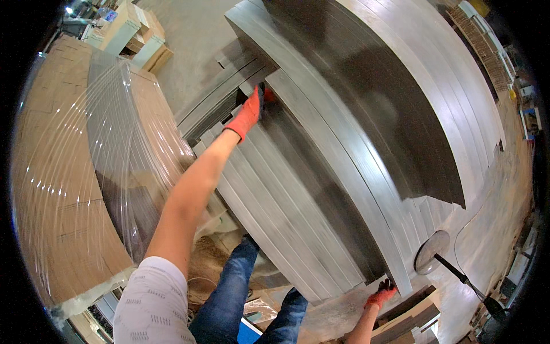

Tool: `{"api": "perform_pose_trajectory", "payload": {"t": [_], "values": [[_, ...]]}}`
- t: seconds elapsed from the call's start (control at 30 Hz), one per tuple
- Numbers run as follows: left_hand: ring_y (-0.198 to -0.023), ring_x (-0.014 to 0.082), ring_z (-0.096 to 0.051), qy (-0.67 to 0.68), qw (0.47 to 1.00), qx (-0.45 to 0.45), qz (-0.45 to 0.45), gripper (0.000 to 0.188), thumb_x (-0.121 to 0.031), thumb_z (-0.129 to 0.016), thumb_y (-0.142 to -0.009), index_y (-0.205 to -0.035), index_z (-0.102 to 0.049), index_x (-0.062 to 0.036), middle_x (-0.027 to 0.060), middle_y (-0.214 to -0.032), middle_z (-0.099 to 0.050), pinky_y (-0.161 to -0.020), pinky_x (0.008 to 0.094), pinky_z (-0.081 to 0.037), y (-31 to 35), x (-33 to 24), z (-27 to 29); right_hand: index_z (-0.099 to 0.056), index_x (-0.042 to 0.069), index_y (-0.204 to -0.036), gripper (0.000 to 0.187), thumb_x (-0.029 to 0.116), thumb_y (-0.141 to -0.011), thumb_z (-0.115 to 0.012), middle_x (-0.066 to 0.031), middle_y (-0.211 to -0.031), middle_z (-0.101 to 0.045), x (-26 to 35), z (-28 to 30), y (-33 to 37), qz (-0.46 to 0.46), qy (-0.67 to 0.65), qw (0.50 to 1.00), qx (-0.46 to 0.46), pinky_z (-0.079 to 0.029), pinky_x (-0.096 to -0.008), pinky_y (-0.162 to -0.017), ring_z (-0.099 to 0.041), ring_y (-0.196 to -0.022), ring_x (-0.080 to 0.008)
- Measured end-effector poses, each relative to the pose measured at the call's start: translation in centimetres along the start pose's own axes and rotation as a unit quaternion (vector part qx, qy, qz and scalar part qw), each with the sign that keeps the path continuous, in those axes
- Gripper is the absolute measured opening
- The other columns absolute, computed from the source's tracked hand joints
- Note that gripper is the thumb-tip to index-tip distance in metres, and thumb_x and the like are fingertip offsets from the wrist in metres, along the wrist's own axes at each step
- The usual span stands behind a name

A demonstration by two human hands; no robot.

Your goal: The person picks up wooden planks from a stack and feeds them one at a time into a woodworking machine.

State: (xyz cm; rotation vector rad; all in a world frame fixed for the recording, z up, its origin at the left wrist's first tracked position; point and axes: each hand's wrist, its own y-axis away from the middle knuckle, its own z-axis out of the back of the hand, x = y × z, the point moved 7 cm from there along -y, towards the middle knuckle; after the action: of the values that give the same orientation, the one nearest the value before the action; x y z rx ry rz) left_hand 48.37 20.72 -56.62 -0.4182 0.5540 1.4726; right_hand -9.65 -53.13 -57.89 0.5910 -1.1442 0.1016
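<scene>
A long grey plank [342,166] runs from the upper middle toward the lower right, above a stack of similar grey planks [275,195]. At its far end my left hand [247,117], in a red glove with a dark palm, is closed on the plank's edge; its fingertips are partly hidden and slightly blurred. My right hand [381,294], gloved the same way, grips the near end from its left side, with dark fingertips against the edge. Between the held plank and the pale ones to its left lies a dark, shadowed strip.
A taller stack of grey boards [424,69] rises at the upper right. To the left stands a film-wrapped pallet of brown cartons [57,189]. A round metal base with a black pole [432,252] stands at the right. Wooden pieces [409,321] lie at the lower right.
</scene>
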Motion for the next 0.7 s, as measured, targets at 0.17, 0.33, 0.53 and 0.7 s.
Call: {"api": "perform_pose_trajectory", "payload": {"t": [0.17, 0.33, 0.53, 0.7], "values": [[-0.141, 0.0432, -0.056, 0.117, 0.992, 0.003, 0.045, 0.056, -0.012, -0.039, -0.114, -0.169, -0.029, 0.0000, 0.0284, -0.157, -0.054, -0.119, 0.0474, -0.046, 3.4, -2.4, -1.2, -0.060, 0.008, -0.144, 0.036, 0.014, -0.109, -0.054, -0.0116, -0.147, -0.066, -1.1, 3.9, -2.9, -0.074, -0.072, 0.994, 0.031, -0.052, -0.0505, -0.115, -0.066, -0.134, -0.0336], [-0.111, 0.0253, -0.064, 0.309, 0.946, -0.005, 0.092, 0.056, -0.045, -0.040, -0.118, -0.154, -0.054, -0.0049, 0.0124, -0.131, -0.069, -0.102, 0.0385, -0.050, 7.8, -5.3, -6.1, -0.062, 0.013, -0.153, 0.061, 0.053, -0.109, -0.050, -0.0140, -0.157, -0.062, -0.1, 10.9, -5.5, -0.096, -0.260, 0.937, 0.210, -0.041, -0.0620, -0.124, -0.053, -0.150, -0.0387], [-0.108, 0.0165, -0.064, 0.534, 0.829, -0.033, 0.161, 0.065, -0.063, -0.036, -0.116, -0.137, -0.070, -0.0113, -0.0007, -0.118, -0.073, -0.100, 0.0360, -0.049, 13.2, -7.8, -7.8, -0.051, 0.014, -0.164, 0.096, 0.084, -0.098, -0.053, -0.0125, -0.161, -0.056, 3.4, 10.4, -6.9, -0.206, -0.356, 0.895, 0.172, -0.040, -0.0616, -0.123, -0.051, -0.148, -0.0386], [-0.125, 0.0234, -0.064, 0.678, 0.687, -0.077, 0.248, 0.066, -0.057, -0.041, -0.116, -0.165, -0.047, -0.0134, 0.0079, -0.152, -0.061, -0.105, 0.0422, -0.052, 19.1, -27.6, -8.8, -0.043, 0.013, -0.168, 0.118, 0.085, -0.081, -0.076, -0.0191, -0.160, -0.055, 4.6, 13.4, -6.8, -0.133, -0.315, 0.886, 0.312, -0.042, -0.0636, -0.123, -0.056, -0.145, -0.0385]]}}
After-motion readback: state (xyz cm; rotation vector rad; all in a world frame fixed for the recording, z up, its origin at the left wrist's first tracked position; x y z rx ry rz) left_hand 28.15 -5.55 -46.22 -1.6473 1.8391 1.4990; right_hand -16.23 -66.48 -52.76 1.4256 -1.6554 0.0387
